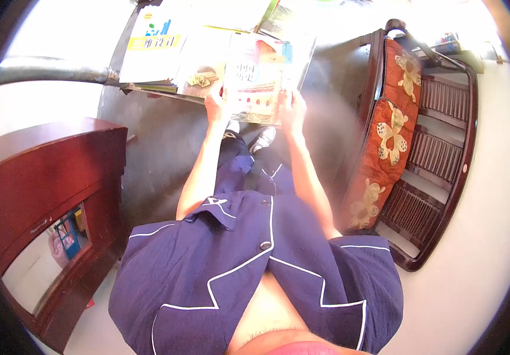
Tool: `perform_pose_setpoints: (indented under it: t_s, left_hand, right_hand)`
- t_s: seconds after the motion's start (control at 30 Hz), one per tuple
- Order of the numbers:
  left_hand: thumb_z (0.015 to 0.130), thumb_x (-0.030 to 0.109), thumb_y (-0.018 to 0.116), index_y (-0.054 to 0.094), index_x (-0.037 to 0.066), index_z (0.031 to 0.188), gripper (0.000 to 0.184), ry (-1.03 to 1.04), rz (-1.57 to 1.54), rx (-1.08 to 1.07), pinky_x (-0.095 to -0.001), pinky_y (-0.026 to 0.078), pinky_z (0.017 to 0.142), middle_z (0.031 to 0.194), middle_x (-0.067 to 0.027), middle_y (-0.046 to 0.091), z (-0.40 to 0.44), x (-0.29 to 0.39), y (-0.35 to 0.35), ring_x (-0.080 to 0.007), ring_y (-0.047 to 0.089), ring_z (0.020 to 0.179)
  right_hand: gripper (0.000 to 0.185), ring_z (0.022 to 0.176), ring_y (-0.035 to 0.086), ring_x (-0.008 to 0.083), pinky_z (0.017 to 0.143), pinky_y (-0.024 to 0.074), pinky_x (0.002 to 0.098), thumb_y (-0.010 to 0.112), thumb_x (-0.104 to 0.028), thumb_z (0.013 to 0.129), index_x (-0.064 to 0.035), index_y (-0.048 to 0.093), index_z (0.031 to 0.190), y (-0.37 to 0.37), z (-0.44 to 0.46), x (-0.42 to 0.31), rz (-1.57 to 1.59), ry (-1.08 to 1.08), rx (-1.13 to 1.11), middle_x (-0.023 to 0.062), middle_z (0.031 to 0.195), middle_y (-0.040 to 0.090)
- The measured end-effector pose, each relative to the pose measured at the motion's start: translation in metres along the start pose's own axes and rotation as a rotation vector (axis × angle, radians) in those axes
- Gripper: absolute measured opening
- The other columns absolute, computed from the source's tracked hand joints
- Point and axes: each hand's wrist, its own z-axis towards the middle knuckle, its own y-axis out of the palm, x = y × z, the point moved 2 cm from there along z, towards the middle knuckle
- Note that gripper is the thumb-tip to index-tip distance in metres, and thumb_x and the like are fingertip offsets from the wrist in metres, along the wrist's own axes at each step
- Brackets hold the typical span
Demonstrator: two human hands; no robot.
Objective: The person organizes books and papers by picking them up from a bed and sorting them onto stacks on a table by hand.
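A textbook [255,89] with the title 中国历史 and a red building on its cover is held upright-facing in front of me, at the edge of a table with books on it. My left hand [216,106] is closed on its left edge. On the opposite edge my right hand [292,112] grips it, fingers partly hidden behind the cover. Just left of the textbook lies a book with a fan picture [200,78]. Farther left is a white workbook [148,50] with a yellow title band, on top of several others.
On the right stands a dark wooden bench [432,142] with orange patterned cushions [391,136]. A reddish-brown wooden cabinet [48,165] with a mirror-like panel is to the left. White shoes [263,139] show on the dark floor below my hands. Strong glare washes out the far side.
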Motion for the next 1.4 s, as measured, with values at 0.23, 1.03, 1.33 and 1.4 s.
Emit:
perform_pose_setpoints:
  t_s: [0.23,1.03,1.33,1.4]
  left_hand:
    - [0.089,0.025,0.055,0.063,0.000,0.096,0.027,0.207,0.190,-0.195,-0.0427,0.048,0.074,0.086,-0.0198,0.065,0.042,0.015,0.013,-0.0354,0.062,0.086]
    - [0.087,0.017,0.057,0.049,-0.001,0.120,0.039,0.315,0.015,-0.474,-0.0435,0.049,0.078,0.105,-0.0236,0.060,0.047,0.034,0.014,-0.0386,0.061,0.092]
    - [0.085,0.007,0.054,0.052,-0.004,0.122,0.038,0.849,0.002,-0.759,-0.0416,0.038,0.102,0.125,-0.0230,0.053,-0.022,0.087,0.047,-0.0373,0.049,0.119]
    - [0.085,0.007,0.054,0.052,-0.003,0.121,0.038,0.870,-0.034,-0.876,-0.0413,0.039,0.101,0.124,-0.0211,0.055,-0.049,0.076,0.062,-0.0365,0.050,0.117]
  right_hand:
    - [0.022,0.067,0.061,0.0369,0.062,0.0471,0.0415,0.058,-0.021,0.089,0.0014,0.059,0.086,0.001,0.027,0.017,-0.429,-0.003,0.030,0.0215,0.073,0.061]
    - [0.031,0.101,0.058,0.0380,0.090,0.0454,0.0417,0.059,-0.016,0.087,0.0027,0.057,0.113,0.011,-0.027,0.019,-0.452,0.030,0.319,0.0230,0.108,0.060]
    - [0.023,0.101,0.058,0.0357,0.088,0.0459,0.0408,0.058,-0.010,0.086,-0.0004,0.059,0.106,-0.011,-0.129,-0.017,-0.391,0.156,0.611,0.0184,0.106,0.061]
    - [0.022,0.100,0.058,0.0355,0.086,0.0467,0.0402,0.058,-0.010,0.086,-0.0004,0.059,0.105,-0.021,-0.151,-0.020,-0.350,0.174,0.689,0.0182,0.104,0.062]
